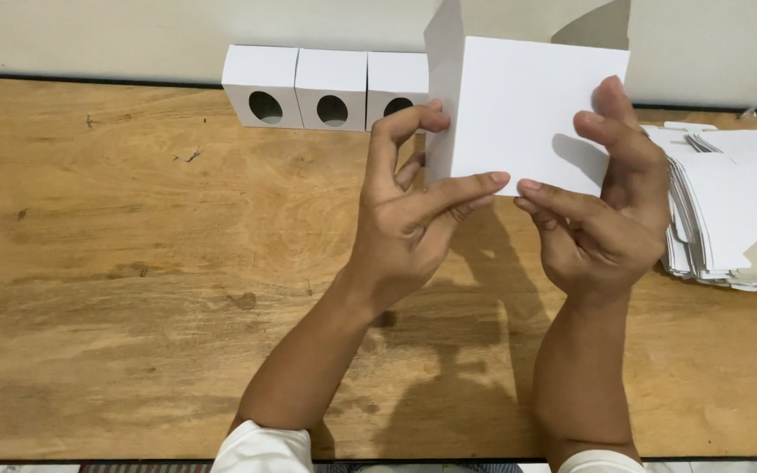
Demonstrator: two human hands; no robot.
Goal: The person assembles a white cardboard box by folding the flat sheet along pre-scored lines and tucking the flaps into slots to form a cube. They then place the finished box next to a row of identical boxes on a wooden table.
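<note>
- Left hand point(409, 223), right hand point(606, 215): apart, both pinching one white box point(527, 109), held upright above the table point(133, 289), between and just beyond the fingers.
- Flat blanks point(733, 206): stacked right, nearer the right hand.
- Three finished boxes point(330, 88): in a row at the far edge.

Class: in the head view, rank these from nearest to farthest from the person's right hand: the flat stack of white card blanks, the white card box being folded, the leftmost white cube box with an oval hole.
1. White card box being folded: held in the right hand.
2. Flat stack of white card blanks: just to its right.
3. Leftmost white cube box with an oval hole: far left, by the wall.
</note>
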